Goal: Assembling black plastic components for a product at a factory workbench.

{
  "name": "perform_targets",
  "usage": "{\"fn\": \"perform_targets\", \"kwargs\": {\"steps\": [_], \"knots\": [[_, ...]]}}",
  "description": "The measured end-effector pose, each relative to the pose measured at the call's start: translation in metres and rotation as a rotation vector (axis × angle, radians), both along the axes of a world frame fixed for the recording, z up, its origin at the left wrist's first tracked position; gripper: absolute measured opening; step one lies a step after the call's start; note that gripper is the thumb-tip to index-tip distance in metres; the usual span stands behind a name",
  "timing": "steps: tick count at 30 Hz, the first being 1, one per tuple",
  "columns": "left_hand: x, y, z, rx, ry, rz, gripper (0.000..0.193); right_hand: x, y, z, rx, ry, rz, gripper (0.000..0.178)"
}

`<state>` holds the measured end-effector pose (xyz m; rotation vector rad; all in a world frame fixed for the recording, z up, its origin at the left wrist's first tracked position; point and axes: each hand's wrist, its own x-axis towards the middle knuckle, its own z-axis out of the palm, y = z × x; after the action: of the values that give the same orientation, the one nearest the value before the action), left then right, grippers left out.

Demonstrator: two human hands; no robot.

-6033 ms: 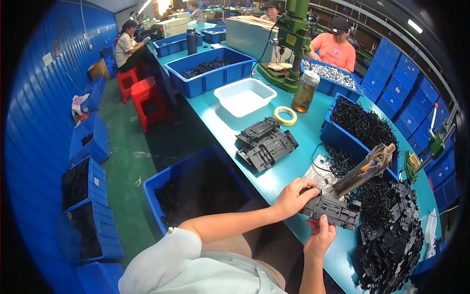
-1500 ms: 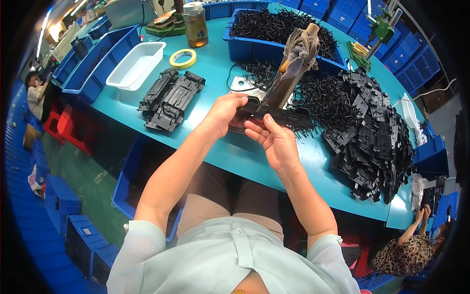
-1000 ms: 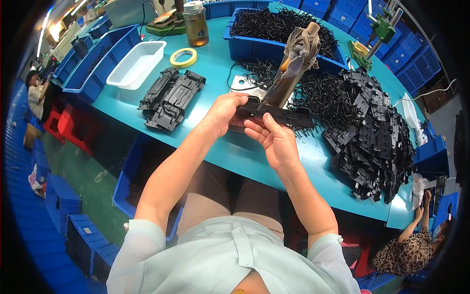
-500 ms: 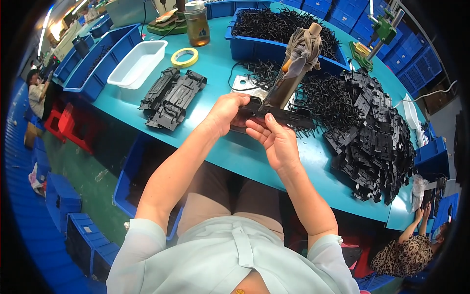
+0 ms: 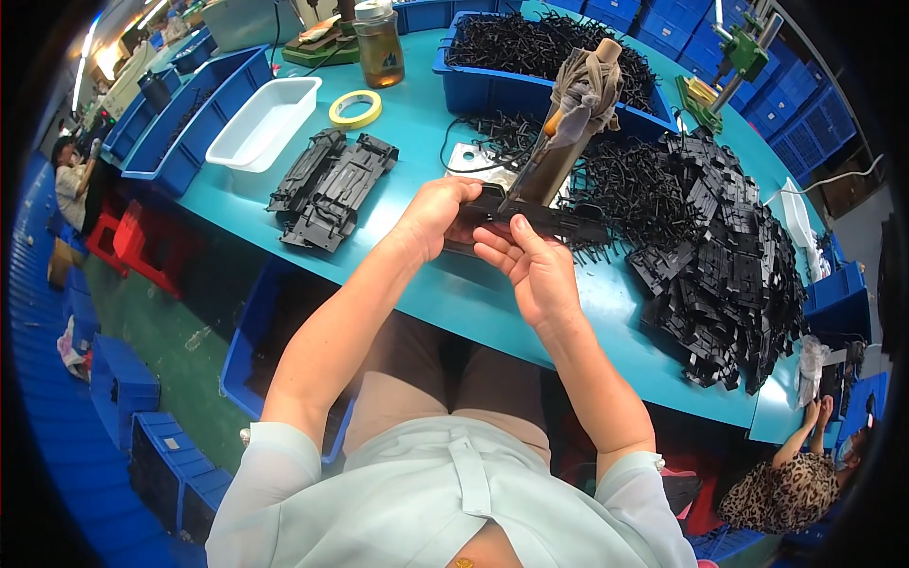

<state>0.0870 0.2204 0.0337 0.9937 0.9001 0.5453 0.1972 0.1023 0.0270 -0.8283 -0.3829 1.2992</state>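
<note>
My left hand (image 5: 438,216) pinches the left end of a black plastic toy-car chassis (image 5: 579,225) between thumb and fingers. My right hand (image 5: 538,275) grips it from the near side, thumb on top and fingers curled beneath. The chassis lies lengthwise, left to right, against the foot of an upright post (image 5: 547,170) with grey cloth (image 5: 587,90) tied round its top. A slim dark tool beside the post reaches down to the chassis; its contact point is too small to make out. Behind sits a pale metal plate (image 5: 466,159), partly covered.
Two similar chassis (image 5: 331,189) lie at left, near a white tray (image 5: 220,156) and yellow tape roll (image 5: 355,123). Black strips (image 5: 639,194) and a large chassis pile (image 5: 724,275) spread rightward. A blue bin (image 5: 492,97) and bottle (image 5: 382,62) stand behind. A co-worker (image 5: 781,488) sits at right.
Both hands keep almost the same place and grip on the chassis. The slim tool beside the post appears to have shifted slightly.
</note>
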Motion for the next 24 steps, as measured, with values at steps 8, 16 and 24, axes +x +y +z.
{"fn": "perform_targets", "kwargs": {"steps": [8,16,24], "knots": [[-0.0006,-0.0008,0.0004,-0.007,-0.001,0.005,0.028,0.0002,0.0010,-0.0035,0.006,-0.008,-0.002,0.029],[-0.0020,0.0022,-0.0080,-0.002,-0.026,-0.014,0.027,-0.0030,-0.0023,-0.0029,0.004,-0.034,0.000,0.031],[-0.0017,0.0019,-0.0029,-0.021,0.016,-0.037,0.031,-0.0041,-0.0009,-0.0005,0.011,-0.025,-0.019,0.030]]}}
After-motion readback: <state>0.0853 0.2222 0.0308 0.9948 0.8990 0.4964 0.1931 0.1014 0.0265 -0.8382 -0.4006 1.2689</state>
